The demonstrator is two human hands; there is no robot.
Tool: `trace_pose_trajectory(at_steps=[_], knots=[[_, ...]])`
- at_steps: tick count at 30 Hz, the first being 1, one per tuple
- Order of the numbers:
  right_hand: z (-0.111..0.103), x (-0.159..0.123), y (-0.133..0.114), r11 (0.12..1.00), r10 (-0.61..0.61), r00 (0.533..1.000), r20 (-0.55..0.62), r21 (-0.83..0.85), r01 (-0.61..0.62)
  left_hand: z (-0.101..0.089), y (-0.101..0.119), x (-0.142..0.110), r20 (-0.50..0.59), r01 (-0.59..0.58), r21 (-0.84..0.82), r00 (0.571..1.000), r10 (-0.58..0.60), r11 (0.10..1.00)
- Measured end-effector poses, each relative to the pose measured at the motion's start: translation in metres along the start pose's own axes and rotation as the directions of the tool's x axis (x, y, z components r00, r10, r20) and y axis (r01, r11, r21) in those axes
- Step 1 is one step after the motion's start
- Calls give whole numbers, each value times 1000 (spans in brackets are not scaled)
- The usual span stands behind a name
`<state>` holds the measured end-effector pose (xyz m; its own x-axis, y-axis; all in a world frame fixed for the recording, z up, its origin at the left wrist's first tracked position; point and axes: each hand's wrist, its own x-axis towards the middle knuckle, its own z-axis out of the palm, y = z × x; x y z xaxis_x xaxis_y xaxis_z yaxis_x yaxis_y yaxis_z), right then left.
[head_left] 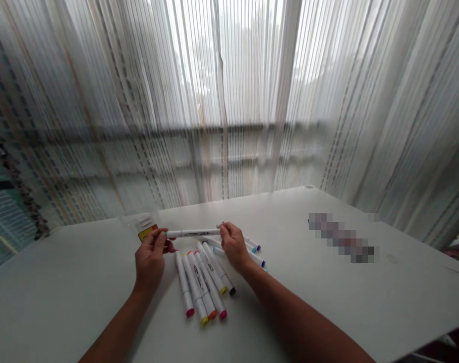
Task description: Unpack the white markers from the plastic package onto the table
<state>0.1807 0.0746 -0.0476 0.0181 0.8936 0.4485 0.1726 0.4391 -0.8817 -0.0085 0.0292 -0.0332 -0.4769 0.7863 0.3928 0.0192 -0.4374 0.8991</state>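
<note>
Left hand (151, 262) and right hand (234, 246) hold a white marker (192, 233) above more markers (203, 282) on a table (365, 302).

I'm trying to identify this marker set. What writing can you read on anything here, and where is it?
Held marker: dark print on the barrel, too small to read.
Markers lying below it: dark print on the barrels, too blurred to read.
Yellow label: too small to read.
Pixelated patch: obscured, unreadable.
</note>
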Motion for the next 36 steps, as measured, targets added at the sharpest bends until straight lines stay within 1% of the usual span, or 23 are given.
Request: trace_pose_trajectory(at_steps=[4,9,19,26,29,36], knots=[[1,0,6,998,20,1000,-13,57,-19,2,-1,1,-19,2,-2,1000,-2,1000],[1,0,6,993,19,1000,-20,117,-16,2,-3,2,1,14,-27,1000,-14,1000],[0,2,4,982,46,998,-38,184,-38,2,-3,1,12,-25,-12,1000,25,1000],[0,2,2,981,50,998,-45,189,-41,2,0,-1,41,-65,54,997,63,996],[-1,1,0,984,35,998,-48,176,-26,0,-1,-1,43,-51,79,998,48,996],[-2,-3,-6,991,-6,1000,-25,131,10,0,-6,0,61,-24,73,998,20,997]])
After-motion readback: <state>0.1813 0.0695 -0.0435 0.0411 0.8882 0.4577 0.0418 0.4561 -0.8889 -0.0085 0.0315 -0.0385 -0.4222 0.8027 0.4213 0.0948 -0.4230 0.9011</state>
